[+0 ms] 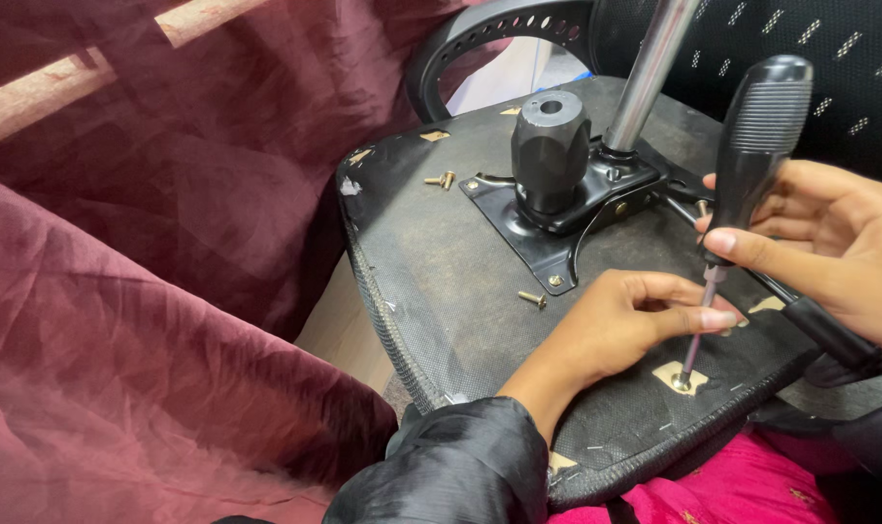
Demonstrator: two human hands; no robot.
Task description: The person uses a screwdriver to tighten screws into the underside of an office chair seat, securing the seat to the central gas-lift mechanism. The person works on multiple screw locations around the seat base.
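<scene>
The screwdriver (751,146) is standing upright at the chair underside's (441,262) 5 o'clock corner, its tip sitting in a screw (682,384) — the right hand (829,243) is clenching the black handle, the left hand (615,325) is pinching the shaft between its fingers (717,317). Judging by this, the work is partway along: two loose screws (441,180) (532,299) are lying at 10 and 6 o'clock of the metal mounting plate (557,218) — not yet driven.

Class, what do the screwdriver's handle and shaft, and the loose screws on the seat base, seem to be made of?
Screwdriver handle: likely black rubber or plastic, matte, ribbed grip. Shaft: metal, thin and shiny. Loose screws: probably brass-plated steel, with a yellowish gleam.
</scene>
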